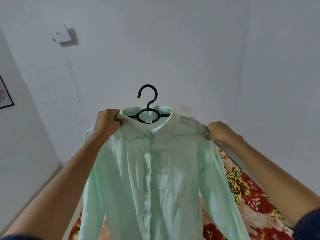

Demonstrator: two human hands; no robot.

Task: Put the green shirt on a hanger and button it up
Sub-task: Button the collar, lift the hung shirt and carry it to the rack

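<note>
A pale green shirt (155, 179) hangs in the air in front of me on a black plastic hanger (148, 108). The hanger's hook sticks up above the collar, and its bar runs inside the neck. The front placket is closed, with a row of white buttons down the middle. My left hand (108, 122) pinches the shirt's left shoulder beside the collar. At the outer end of the other shoulder, my right hand (219, 131) grips the fabric. Both sleeves hang down at the sides.
A bed with a red and yellow floral sheet (245, 196) lies below and to the right. A white wall (173, 49) stands behind, with a small white box (62, 34) and wires at upper left. A framed picture (5, 94) hangs at the left edge.
</note>
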